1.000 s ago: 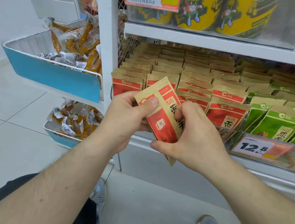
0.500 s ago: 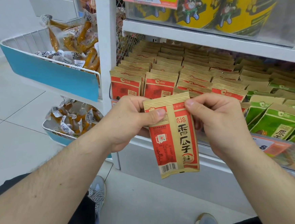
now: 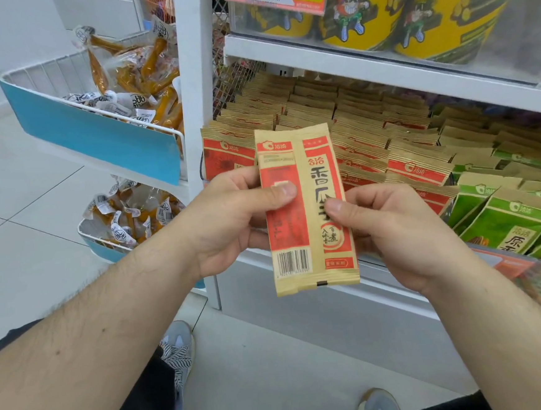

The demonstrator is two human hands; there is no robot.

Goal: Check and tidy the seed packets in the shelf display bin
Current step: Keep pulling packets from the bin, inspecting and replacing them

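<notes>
I am holding one red seed packet point(image 3: 308, 208) upright in front of the shelf display bin point(image 3: 506, 262), its back seam and barcode facing me. My left hand point(image 3: 228, 221) is pinching the packet's left edge, thumb pressed across the red panel and the other fingers hidden behind it. My right hand point(image 3: 397, 230) is pinching the right edge, thumb tip on the printed characters and fingers curled behind.

I am judging the risks from here. The packet is hanging on two edge pinches, so if one thumb is loosening while I am reading the print, it could be twisting out and dropping to the floor point(image 3: 275, 366) below the bin. Pushing it back carelessly could be knocking the front row of red packets point(image 3: 418, 167) askew, since they are leaning tightly against one another.

Left of the held packet, a blue-fronted wire basket point(image 3: 95, 134) is carrying clear-wrapped orange snacks point(image 3: 142, 75), with a lower basket point(image 3: 104, 243) beneath it. Just behind the packet a white shelf post point(image 3: 194, 81) is standing. Right of the packet, green packets point(image 3: 506, 218) are crowding the bin beside the red rows, and yellow tubs point(image 3: 425, 8) are sitting on the shelf above. That upper shelf is overhanging the rows, narrowing my way in.
</notes>
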